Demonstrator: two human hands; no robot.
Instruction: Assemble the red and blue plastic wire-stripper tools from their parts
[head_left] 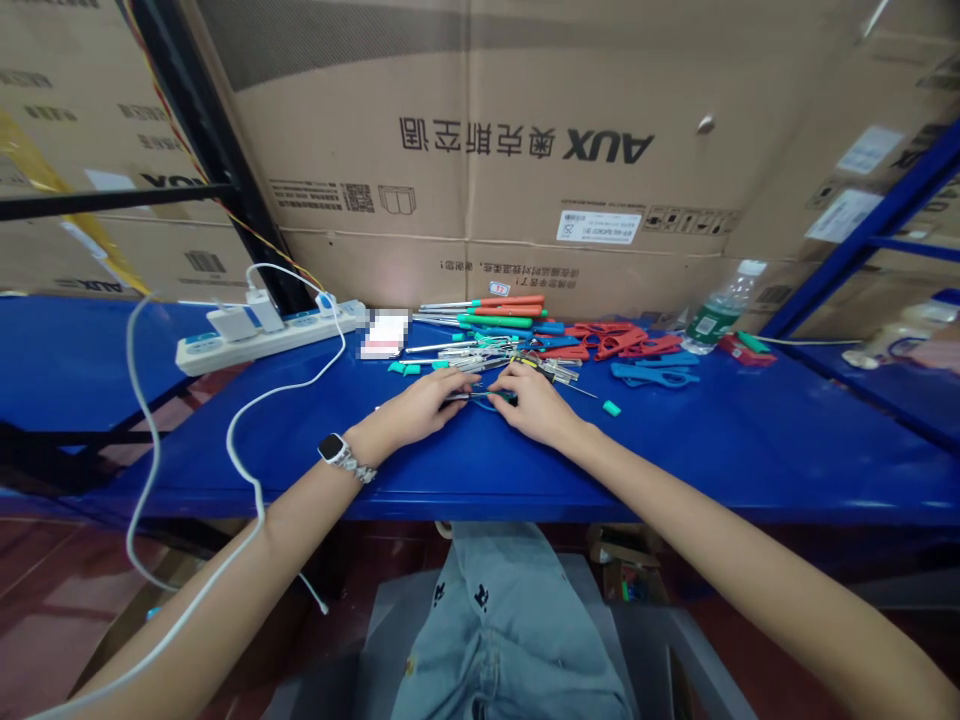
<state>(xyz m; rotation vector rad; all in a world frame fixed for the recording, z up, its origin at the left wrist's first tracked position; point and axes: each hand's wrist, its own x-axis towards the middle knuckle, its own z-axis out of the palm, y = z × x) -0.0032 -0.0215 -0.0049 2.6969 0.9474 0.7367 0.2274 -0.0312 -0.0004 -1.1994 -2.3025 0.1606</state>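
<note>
My left hand [439, 402] and my right hand [534, 402] meet at the middle of the blue table [675, 450]. Between them lies a thin tool [478, 396] with a slim shaft and a dark green part. Left fingers pinch the shaft side, while the right ones close round the green end; its exact kind is partly hidden. Just beyond my fingers is a pile of clear-handled screwdrivers [480, 350]. Behind it are screwdrivers with orange handles [514, 301] and green handles [504, 322]. A small teal cap [612, 408] sits right of my right hand.
Red plastic clamp-like pieces [611, 341] and blue ones [656, 373] lie to the right. A water bottle [721, 312] stands behind them. A power strip [274, 337] with white cables occupies the left. Cardboard boxes [495, 210] wall off the back.
</note>
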